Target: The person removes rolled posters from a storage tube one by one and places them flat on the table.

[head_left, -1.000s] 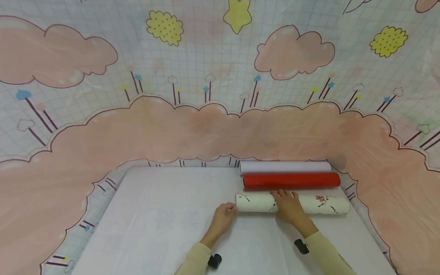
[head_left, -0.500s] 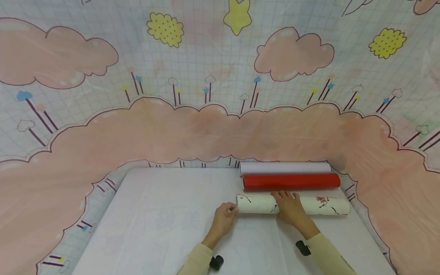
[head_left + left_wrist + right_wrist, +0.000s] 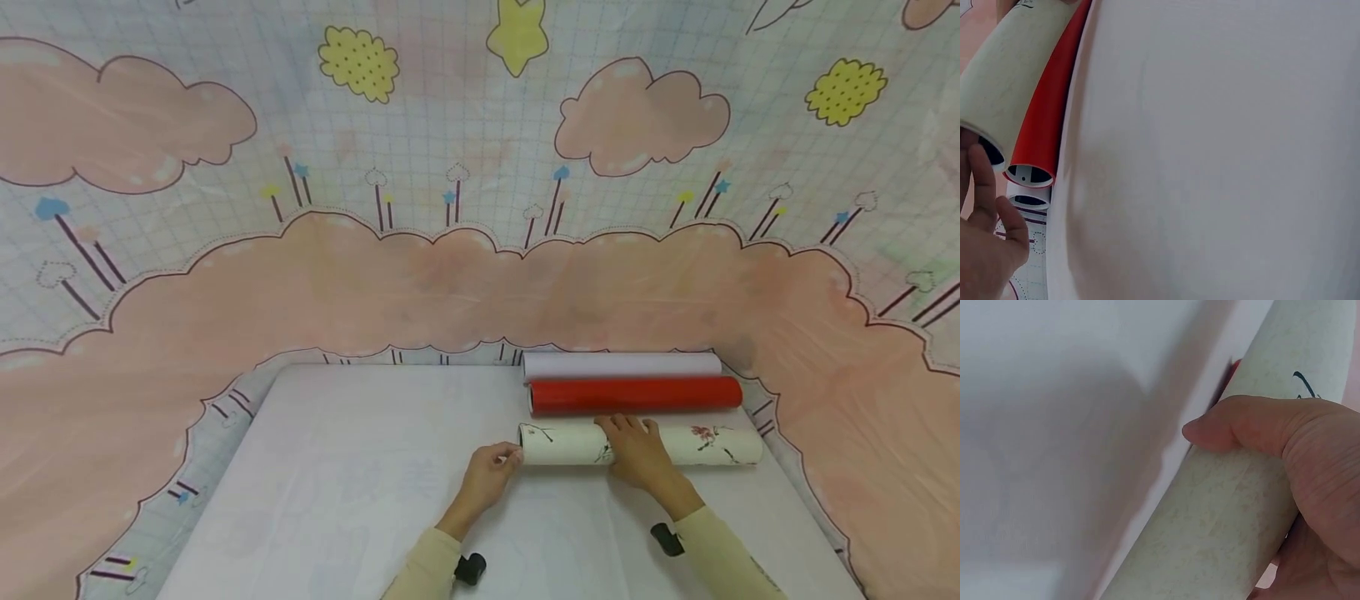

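A cream wallpaper roll (image 3: pixel 566 446) printed with blossom sprigs lies across the right part of the table. My right hand (image 3: pixel 637 454) grips it around the middle, with the thumb (image 3: pixel 1229 425) pressed along one side in the right wrist view and the fingers mostly hidden behind the roll. At the roll's left end, my left hand (image 3: pixel 487 479) pinches the rim. In the left wrist view one fingertip of that hand reaches into the hollow end, while other fingers (image 3: pixel 984 184) stay outside it.
Behind the cream roll lie a red roll (image 3: pixel 637 395) and, farther back, a white roll (image 3: pixel 622 365), roughly parallel to it. A white cover lies over the table (image 3: pixel 360 467). Cartoon-printed cloth (image 3: pixel 450 283) surrounds the table at the back and sides.
Both hands have shifted slightly to the right, and the left end of the cream roll has moved a little right with them. The red and white rolls stay in place.
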`<state>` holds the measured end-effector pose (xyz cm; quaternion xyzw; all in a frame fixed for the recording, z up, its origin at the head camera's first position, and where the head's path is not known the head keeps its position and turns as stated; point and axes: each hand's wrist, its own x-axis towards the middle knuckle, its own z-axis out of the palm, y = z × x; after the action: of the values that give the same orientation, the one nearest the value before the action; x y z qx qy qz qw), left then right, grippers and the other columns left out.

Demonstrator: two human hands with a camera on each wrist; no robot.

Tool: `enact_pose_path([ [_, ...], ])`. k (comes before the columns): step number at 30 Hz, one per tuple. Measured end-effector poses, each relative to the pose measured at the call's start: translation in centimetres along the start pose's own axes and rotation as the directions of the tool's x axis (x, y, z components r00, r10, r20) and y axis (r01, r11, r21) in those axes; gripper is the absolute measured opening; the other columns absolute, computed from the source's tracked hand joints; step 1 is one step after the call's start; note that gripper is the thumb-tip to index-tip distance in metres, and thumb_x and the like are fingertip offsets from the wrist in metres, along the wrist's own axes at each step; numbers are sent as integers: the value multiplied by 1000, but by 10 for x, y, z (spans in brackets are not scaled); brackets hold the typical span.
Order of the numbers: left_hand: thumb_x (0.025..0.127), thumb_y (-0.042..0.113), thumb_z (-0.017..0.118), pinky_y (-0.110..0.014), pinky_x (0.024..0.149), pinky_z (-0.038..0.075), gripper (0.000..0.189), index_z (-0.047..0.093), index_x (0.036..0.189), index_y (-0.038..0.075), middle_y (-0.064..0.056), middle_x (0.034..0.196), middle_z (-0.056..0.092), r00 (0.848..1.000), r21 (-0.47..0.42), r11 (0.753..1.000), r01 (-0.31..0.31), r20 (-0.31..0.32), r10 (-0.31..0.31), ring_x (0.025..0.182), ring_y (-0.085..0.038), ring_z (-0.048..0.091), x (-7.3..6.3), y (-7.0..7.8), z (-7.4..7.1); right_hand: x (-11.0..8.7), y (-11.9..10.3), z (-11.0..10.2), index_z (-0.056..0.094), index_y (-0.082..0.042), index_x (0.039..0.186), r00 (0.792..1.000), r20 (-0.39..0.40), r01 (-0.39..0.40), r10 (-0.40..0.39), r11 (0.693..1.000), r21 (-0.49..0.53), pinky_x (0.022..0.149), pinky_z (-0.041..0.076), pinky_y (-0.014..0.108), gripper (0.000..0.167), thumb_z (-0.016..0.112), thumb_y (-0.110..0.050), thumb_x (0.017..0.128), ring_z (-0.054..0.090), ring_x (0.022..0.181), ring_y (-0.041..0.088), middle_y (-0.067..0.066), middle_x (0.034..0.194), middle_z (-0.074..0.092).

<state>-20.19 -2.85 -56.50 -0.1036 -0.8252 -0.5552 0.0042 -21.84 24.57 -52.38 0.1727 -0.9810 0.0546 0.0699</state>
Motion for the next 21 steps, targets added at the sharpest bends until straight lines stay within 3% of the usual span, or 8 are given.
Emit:
enact_pose_path([
  [4, 95, 19, 62, -31, 84, 51, 14, 74, 94, 10, -3, 94, 74, 992, 70, 995, -72, -94, 79, 88, -12, 62, 0, 0, 4, 0, -1, 0, 55, -9, 129, 1000, 13, -4, 4, 1000, 7, 94, 39, 67, 70, 83, -3, 65, 56, 115, 38, 14, 119, 64],
  [9, 93, 13, 64, -33, 80, 50, 7, 70, 91, 10, -2, 86, 69, 951, 214, 962, -169, -221, 216, 84, -15, 61, 1, 0, 7, 2, -2, 0, 54, -9, 131, 1000, -1, -6, 6, 1000, 13, 95, 40, 67, 72, 84, -7, 66, 56, 116, 38, 15, 122, 63],
  [12, 92, 12, 65, -31, 75, 49, 5, 69, 91, 9, -2, 86, 67, 932, 270, 945, -184, -257, 255, 82, -15, 59, 0, 1, 4, 1, 0, -1, 54, -8, 131, 1000, -13, -19, 20, 1000, 15, 95, 40, 67, 72, 84, -8, 65, 56, 116, 39, 15, 123, 63],
  [14, 93, 12, 64, -32, 76, 49, 5, 68, 92, 9, -2, 88, 67, 935, 274, 945, -178, -253, 250, 84, -16, 60, -1, 0, 0, 0, 2, -3, 54, -8, 131, 999, -14, -29, 29, 999, 15, 94, 40, 67, 72, 84, -8, 65, 56, 116, 40, 16, 123, 63],
  [16, 94, 12, 63, -35, 81, 51, 6, 68, 94, 9, -2, 91, 68, 948, 243, 957, -158, -235, 216, 89, -17, 62, -2, 0, -4, -1, 4, -4, 54, -7, 131, 999, -11, -34, 34, 999, 14, 94, 40, 67, 73, 85, -8, 64, 56, 116, 40, 16, 123, 63],
  [21, 97, 19, 59, -50, 99, 47, 16, 70, 103, 9, -5, 100, 70, 987, 44, 997, -68, -142, 74, 107, -25, 64, 0, 6, -11, -1, 6, -6, 53, -7, 131, 999, -6, -36, 36, 999, -3, 94, 39, 68, 74, 85, -8, 65, 55, 116, 41, 16, 124, 62],
])
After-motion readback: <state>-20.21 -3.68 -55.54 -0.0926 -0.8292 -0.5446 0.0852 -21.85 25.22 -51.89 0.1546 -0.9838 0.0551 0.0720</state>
